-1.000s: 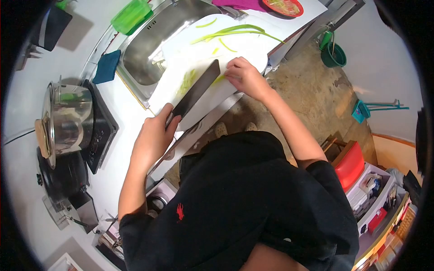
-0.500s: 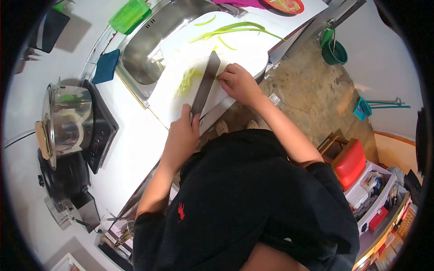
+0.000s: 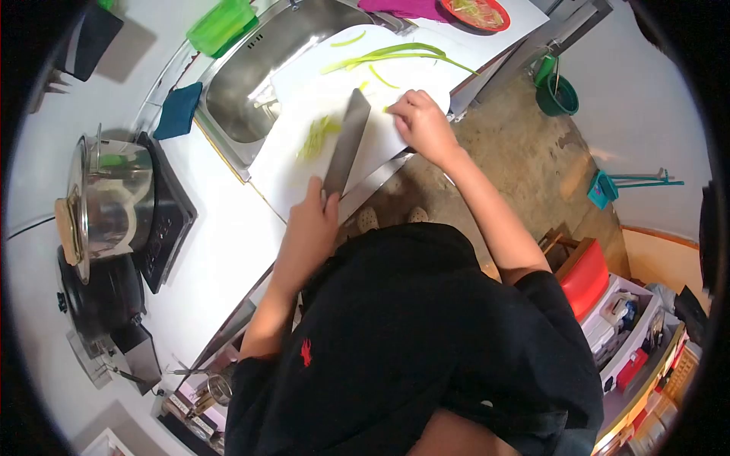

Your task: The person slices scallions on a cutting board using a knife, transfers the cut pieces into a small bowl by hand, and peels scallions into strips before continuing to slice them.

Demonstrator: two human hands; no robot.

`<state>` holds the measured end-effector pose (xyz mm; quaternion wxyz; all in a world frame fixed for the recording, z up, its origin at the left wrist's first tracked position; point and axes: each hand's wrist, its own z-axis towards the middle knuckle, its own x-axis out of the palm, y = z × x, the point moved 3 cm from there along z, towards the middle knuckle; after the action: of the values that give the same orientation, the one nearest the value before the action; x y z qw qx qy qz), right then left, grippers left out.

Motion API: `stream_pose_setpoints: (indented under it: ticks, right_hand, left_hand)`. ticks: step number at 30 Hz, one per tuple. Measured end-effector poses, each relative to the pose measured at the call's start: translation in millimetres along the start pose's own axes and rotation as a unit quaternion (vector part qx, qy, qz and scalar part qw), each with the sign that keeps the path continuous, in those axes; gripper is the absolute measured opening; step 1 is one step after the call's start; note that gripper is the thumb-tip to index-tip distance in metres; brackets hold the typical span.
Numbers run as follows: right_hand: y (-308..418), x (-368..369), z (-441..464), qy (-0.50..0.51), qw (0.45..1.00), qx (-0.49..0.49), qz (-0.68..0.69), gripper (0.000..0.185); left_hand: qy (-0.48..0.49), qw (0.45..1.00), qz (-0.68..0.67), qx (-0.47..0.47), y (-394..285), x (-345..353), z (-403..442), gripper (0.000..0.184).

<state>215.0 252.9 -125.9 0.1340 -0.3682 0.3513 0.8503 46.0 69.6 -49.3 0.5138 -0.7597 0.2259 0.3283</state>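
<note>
My left hand (image 3: 310, 220) is wrapped round the handle of a wide-bladed knife (image 3: 350, 137), whose blade lies slantwise over the white cutting board (image 3: 277, 163). To the right of the blade, my right hand (image 3: 426, 125) is closed in a pinch. A small yellow-green bit of vegetable (image 3: 388, 109) shows at its fingertips; most of it is hidden. Left of the knife lies a pile of thin-cut green strips (image 3: 318, 138). Long green stalks (image 3: 391, 53) lie across the far part of the board, with a few loose strips (image 3: 380, 76) near them.
A steel sink (image 3: 236, 95) adjoins the board. At the far right corner stands a red bowl (image 3: 498, 23) of shredded vegetable beside a purple cloth (image 3: 407, 7). A steel pot (image 3: 118, 197) sits on a black cooktop (image 3: 167, 220) at left. A green bucket (image 3: 557, 97) is on the floor.
My right hand has moved right and slightly away from me, apart from the blade, with the small green bit at its fingertips. The knife has barely shifted.
</note>
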Motion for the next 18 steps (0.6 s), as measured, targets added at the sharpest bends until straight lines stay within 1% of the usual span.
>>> stream_pose_setpoints:
  ticks: [4,6,7,9,10,13,14,17,18]
  right_hand:
    - [9.6,-9.4,10.5,-0.042,0.999,-0.033,0.008,0.015]
    - [24.7,-2.5,14.0,-0.042,0.997,-0.049,0.038,0.013]
    - [32.5,4.2,17.0,-0.022,0.997,-0.049,0.047,0.015]
    - [43.6,20.3,19.2,0.018,0.996,-0.049,0.067,0.02]
    - [44.2,27.4,20.2,0.027,0.994,-0.051,0.088,0.015]
    - [41.6,40.3,18.7,0.052,0.994,-0.045,0.083,0.014]
    - [39.9,36.3,19.3,0.073,0.993,-0.04,0.084,0.014]
    - [32.4,17.8,20.4,0.128,0.987,-0.037,0.086,0.013]
    - [29.2,13.0,21.4,0.137,0.986,-0.042,0.084,0.013]
  left_hand:
    - [-0.001,0.996,-0.06,-0.062,17.8,-19.6,-2.6,0.026]
    - [-0.03,0.996,-0.063,-0.051,21.3,-36.3,3.3,0.024]
    - [-0.05,0.995,-0.066,-0.048,22.8,-45.8,4.3,0.023]
    - [-0.057,0.997,-0.036,-0.031,21.2,-57.7,2.8,0.022]
    - [-0.059,0.998,-0.02,-0.022,20.5,-63.2,2.1,0.021]
    - [-0.017,0.998,0.046,-0.025,25.8,-78.2,-1.0,0.02]
    - [-0.029,0.996,0.074,0.039,33.4,-82.4,-0.3,0.021]
    - [-0.002,0.984,0.148,0.1,29.3,-97.6,-3.3,0.023]
    - [0.023,0.985,0.152,0.082,23.6,-101.2,-2.9,0.025]
